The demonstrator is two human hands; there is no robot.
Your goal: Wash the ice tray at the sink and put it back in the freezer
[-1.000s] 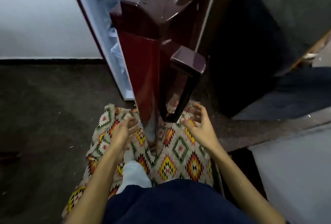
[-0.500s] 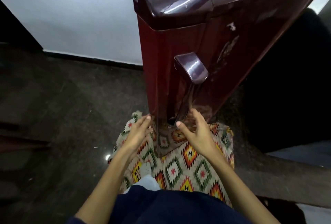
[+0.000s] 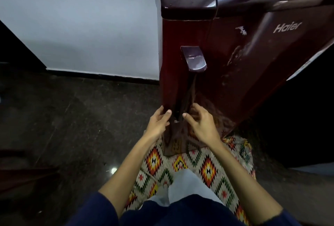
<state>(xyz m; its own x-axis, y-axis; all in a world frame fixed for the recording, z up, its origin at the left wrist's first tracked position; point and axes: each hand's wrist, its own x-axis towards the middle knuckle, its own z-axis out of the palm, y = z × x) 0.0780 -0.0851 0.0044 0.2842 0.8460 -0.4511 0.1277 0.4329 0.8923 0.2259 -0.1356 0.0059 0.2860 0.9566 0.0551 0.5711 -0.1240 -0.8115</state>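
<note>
A dark red fridge (image 3: 240, 59) stands in front of me with its door closed. A long handle (image 3: 193, 59) runs down the door's left side. My left hand (image 3: 158, 122) rests with fingers apart against the door's left edge, level with the lower end of the handle. My right hand (image 3: 202, 124) hovers on the other side of the handle, fingers spread and holding nothing. No ice tray is in view.
A patterned rug (image 3: 204, 168) lies on the dark floor (image 3: 72, 117) under my feet. A white wall (image 3: 81, 23) runs behind to the left. Dark furniture edges (image 3: 21, 177) sit at the far left. A dark area fills the right side.
The fridge door has swung from open to closed, hiding the inside. Both hands have followed it forward and now sit close on either side of the handle's lower end.
</note>
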